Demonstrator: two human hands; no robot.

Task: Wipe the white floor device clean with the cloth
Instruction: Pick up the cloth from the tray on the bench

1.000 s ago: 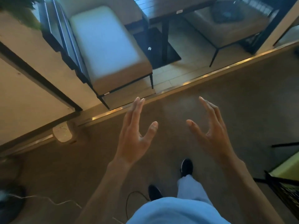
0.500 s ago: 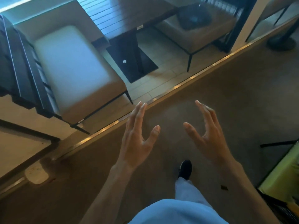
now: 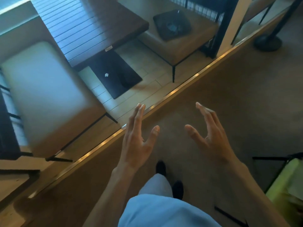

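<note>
1. Legs in pale blue-grey trousers (image 3: 155, 185) with black shoes (image 3: 177, 189) are seen nearest, standing on the brown carpeted floor (image 3: 246, 104).
2. The bare left hand (image 3: 137, 141) and bare right hand (image 3: 211, 138) are held out over the carpet, palms facing, fingers spread; nothing is gripped by either.
3. Beyond the fingertips a brass-coloured floor strip (image 3: 172, 94) is crossed diagonally, with tan tiled flooring behind it.
4. Farther off, a cream-cushioned bench seat on black legs (image 3: 42, 89), a dark slatted wooden table (image 3: 85, 27) and a tan stool bearing a black square tray (image 3: 172, 24) are seen.
5. Neither the white floor device nor the cloth is visible in this view.
6. The step in hand is judged to be preparatory: no wiping is begun.
7. Next, the cloth must be found and taken up, and the device located, before any wiping can be done.
</note>
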